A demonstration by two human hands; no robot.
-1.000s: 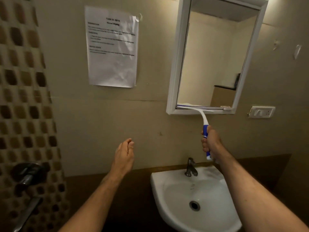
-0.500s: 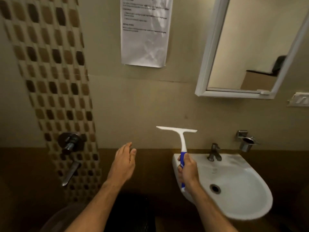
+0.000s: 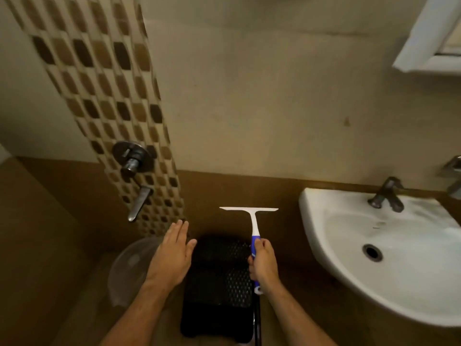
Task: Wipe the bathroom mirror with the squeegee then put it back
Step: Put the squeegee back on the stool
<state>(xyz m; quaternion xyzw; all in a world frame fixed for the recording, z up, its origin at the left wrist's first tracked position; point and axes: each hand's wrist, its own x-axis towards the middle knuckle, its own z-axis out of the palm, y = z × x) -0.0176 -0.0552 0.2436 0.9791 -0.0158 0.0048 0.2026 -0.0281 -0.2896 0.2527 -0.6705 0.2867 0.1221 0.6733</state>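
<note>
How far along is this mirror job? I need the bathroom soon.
Wiping looks finished: the squeegee is off the mirror, held low beside the sink. In hand: the right hand grips its blue handle, blade up, over a black perforated basket; the left hand hovers open. Left: putting it back; where it belongs isn't evident.

Two bare forearms in frame, entering from 6 o'clock edge. No sleeves visible up to frame edge on either arm. Left hand (image 3: 172,255): bare, no glove, no ring, no watch or band at wrist. Right hand (image 3: 264,264): bare, no glove, wrist bare too, no jewellery seen. Light hair on both forearms. Nails short where visible on left hand. No markings or tattoos discernible in dim light. Rest of body out of view.
</note>
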